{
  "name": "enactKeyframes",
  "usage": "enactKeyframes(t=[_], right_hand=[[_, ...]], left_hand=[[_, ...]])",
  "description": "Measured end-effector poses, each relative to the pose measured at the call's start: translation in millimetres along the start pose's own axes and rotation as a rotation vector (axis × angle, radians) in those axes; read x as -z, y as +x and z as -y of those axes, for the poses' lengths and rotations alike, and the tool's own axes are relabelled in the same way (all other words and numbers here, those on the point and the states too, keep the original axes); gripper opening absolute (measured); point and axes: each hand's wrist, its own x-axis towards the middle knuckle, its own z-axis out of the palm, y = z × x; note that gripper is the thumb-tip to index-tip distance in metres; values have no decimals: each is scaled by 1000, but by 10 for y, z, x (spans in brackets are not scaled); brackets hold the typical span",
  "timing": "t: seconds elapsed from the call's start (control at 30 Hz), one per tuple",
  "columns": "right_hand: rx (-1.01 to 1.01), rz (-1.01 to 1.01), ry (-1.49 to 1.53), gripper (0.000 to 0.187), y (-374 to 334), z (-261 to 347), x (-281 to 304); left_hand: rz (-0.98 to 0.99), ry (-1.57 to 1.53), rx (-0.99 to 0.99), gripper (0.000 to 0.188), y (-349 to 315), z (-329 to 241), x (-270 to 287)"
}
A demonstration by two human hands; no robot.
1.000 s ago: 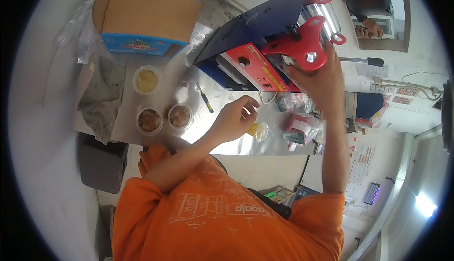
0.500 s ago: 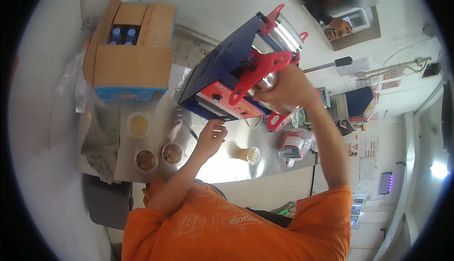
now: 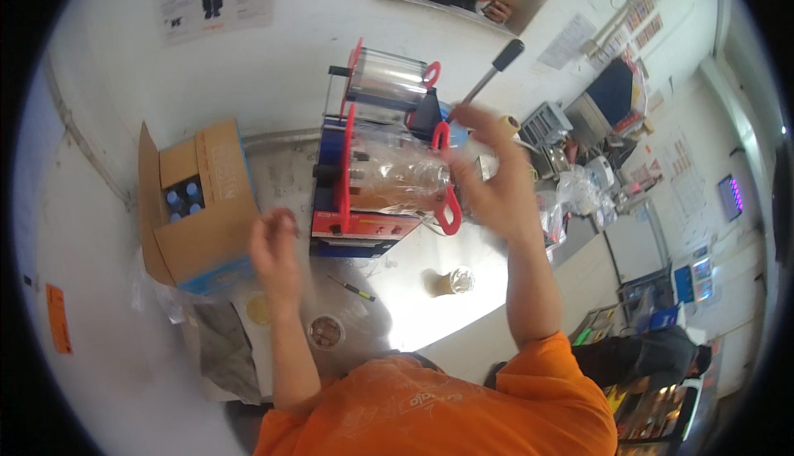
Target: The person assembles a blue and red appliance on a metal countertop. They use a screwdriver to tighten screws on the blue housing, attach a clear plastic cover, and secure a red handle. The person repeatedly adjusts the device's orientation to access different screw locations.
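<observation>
A cup sealing machine with a dark blue body and red front (image 3: 364, 226) stands on the metal table. A roll of clear film (image 3: 397, 179) sits across its top between red holder plates; a second, shinier film roll (image 3: 385, 82) lies behind. My right hand (image 3: 500, 179) hovers by the right end of the front roll, thumb and fingers apart, slightly blurred. It seems to hold nothing. My left hand (image 3: 277, 249) is raised left of the machine, beside the cardboard box (image 3: 207, 233), fingers loosely spread and blurred. The machine's lever (image 3: 496, 67) points up at the back right.
Bottles with blue caps (image 3: 184, 200) stand in the box. On the table (image 3: 413, 319) are a cup with yellow contents (image 3: 455, 281), a brown-filled cup (image 3: 326, 333) and a cutter (image 3: 351, 288). People are visible through the wall opening (image 3: 463, 9) and at the right (image 3: 653, 361).
My right hand has come away from the film roll it gripped. My left hand has moved left and up from the machine's front. The view has turned, showing the machine more squarely.
</observation>
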Motion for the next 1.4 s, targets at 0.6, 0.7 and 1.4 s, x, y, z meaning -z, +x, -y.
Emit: enactKeyframes(t=[0.6, 0.7, 1.4], right_hand=[[-230, 358, 111, 39, 356, -1728, -427], [-126, 333, 207, 35, 595, -1839, -613], [-242, 214, 370, 50, 1160, -1723, -1246]], left_hand=[[492, 1338, -289, 36, 1553, -427, -734], [414, 1182, -214, 37, 1801, -171, -379], [160, 1260, -289, 30, 2218, -553, -286]])
